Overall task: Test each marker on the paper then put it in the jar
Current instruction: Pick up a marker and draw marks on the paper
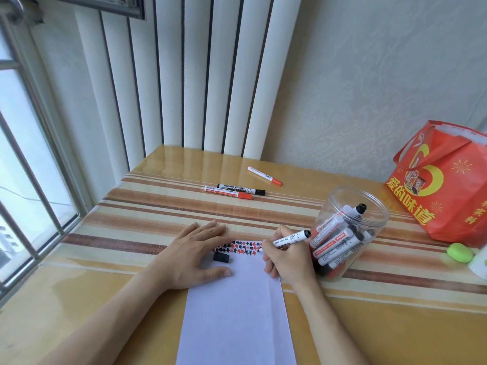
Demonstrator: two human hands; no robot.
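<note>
striped table beside a window: we see the left hand spread flat on the paper, a loose black cap just beside its thumb; the right hand pinches an uncapped marker, tip at the rows of red and black marks; the jar of markers stands near, three more markers lie beyond

- Right hand grips a marker, tip on the paper.
- Left hand lies flat on the paper.
- Jar of markers just beside the right hand.
</note>
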